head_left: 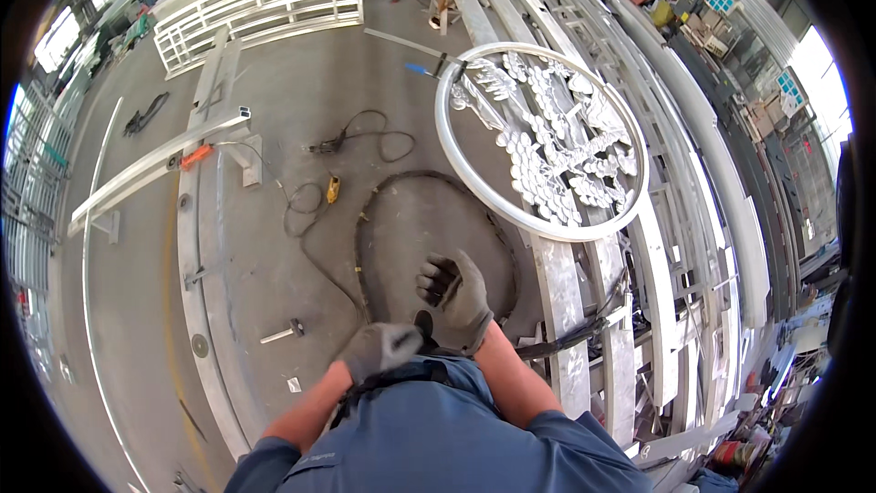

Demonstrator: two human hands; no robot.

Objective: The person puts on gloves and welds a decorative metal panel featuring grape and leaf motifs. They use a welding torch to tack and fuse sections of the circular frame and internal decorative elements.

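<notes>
Both of my hands wear grey work gloves and are close to my waist. My right hand (461,297) is raised in front of my body, its fingers loosely bent and the thumb apart, with nothing seen between them. Lower and to the left, my left hand (383,350) is near the front of my blue shirt (411,429); its fingers are smeared and I cannot make out any thing in them. Ahead on the right, a round silver metal ring frame (447,141) with ornamental leaf-like metalwork (547,151) inside lies across long metal beams (561,288). Neither hand touches it.
A dark hose or cable (360,246) loops over the floor ahead. A hammer (285,331) lies at the left, near a long metal beam (190,246). A yellow hand control (333,189) rests on its cord. A white railing panel (265,11) stands at the far left.
</notes>
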